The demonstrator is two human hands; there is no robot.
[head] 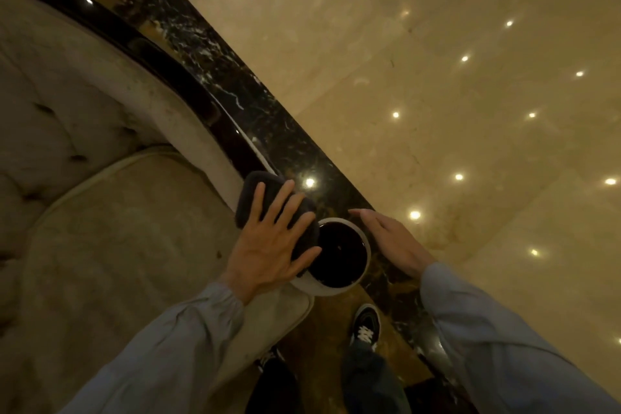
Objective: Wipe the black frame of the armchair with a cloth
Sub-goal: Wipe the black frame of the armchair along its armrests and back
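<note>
While the cream armchair [111,245] fills the lower left of my view, its black frame [188,91] runs as one long glossy rail from the upper left down to the round black arm end [339,255] right in front of me. So the rail's long axis leads up and away from my left hand [268,242], the nearer one. That hand lies flat, fingers [282,198] spread wide, pressing the dark cloth [248,191] onto the rail just above the round end. My right hand [393,242], flat and empty, rests beside that end.
</note>
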